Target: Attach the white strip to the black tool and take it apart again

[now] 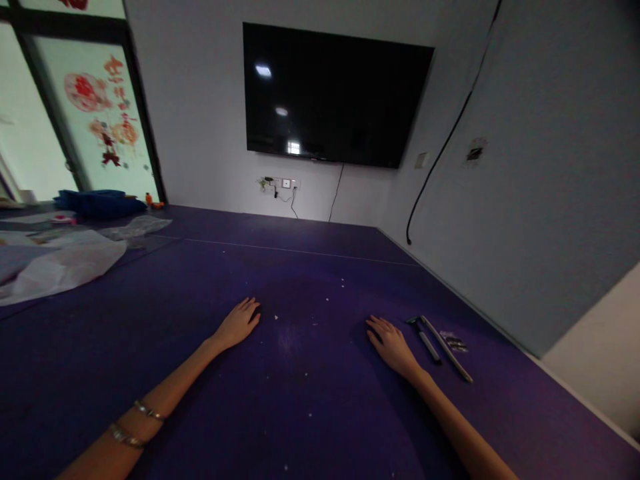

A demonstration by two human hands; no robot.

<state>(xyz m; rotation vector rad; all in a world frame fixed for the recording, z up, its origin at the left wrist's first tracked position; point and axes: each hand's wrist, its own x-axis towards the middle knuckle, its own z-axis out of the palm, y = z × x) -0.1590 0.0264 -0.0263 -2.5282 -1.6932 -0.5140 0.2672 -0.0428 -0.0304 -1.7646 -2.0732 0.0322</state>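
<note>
My left hand [239, 325] lies palm down on a purple tabletop [295, 400], fingers stretched out and holding nothing. Two bracelets [135, 423] circle that forearm. Farther right, my right hand [393, 343] also rests flat, fingers extended, with nothing in it. Just beyond it to the right is a slim grey and black tool [427, 343] with a greenish tip, its exact kind unclear. Beside this tool lies a long, slightly bent pale stick [447, 350]. A small clear packet with dark contents [454, 341] sits next to the stick.
Small white scraps [277, 317] dot the surface. Crumpled clear plastic sheeting [75, 263] and a dark blue cloth-like bundle [100, 202] lie at the left. A television [335, 93] hangs on the far wall above sockets [286, 183]. A black cable [440, 153] dangles at the right.
</note>
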